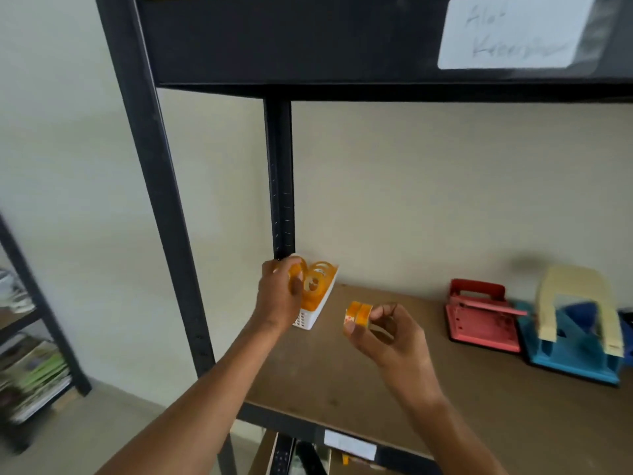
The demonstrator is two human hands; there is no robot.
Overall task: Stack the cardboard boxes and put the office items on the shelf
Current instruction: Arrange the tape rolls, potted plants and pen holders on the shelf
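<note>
Far left, beyond shelf edge: second dark rack [41, 323] against wall, stacked papers [34, 378] on its lower tier; blurred.

Back-left corner of shelf board [394, 371]: white slotted basket [313, 311] beside black rear upright [281, 180], holding amber tape rolls [317, 281] stood on edge.

Left hand [279, 296] over near end of basket, back of hand toward camera. Fingers curled round one amber tape roll [295, 274]; roll sits at fingertips, above basket rim, touching or just beside rolls already inside. Contact with basket not resolvable; motion blur.

Right hand [380, 332] raised above shelf board, right of basket and apart from it. Two amber tape rolls [358, 315] held side by side, pinched between thumb tip below and index fingertip above; rolls project left of fingers, toward basket. Remaining fingers curled into palm.

Right portion of shelf board, toward back edge: red hole punch [479, 315], then blue hole punch [572, 341] with cream handle [579, 303], just beside each other, well apart from both hands.

Front edge of shelf: white label [349, 449] on black rail. Upper rail: larger white label [513, 32], handwriting illegible.
</note>
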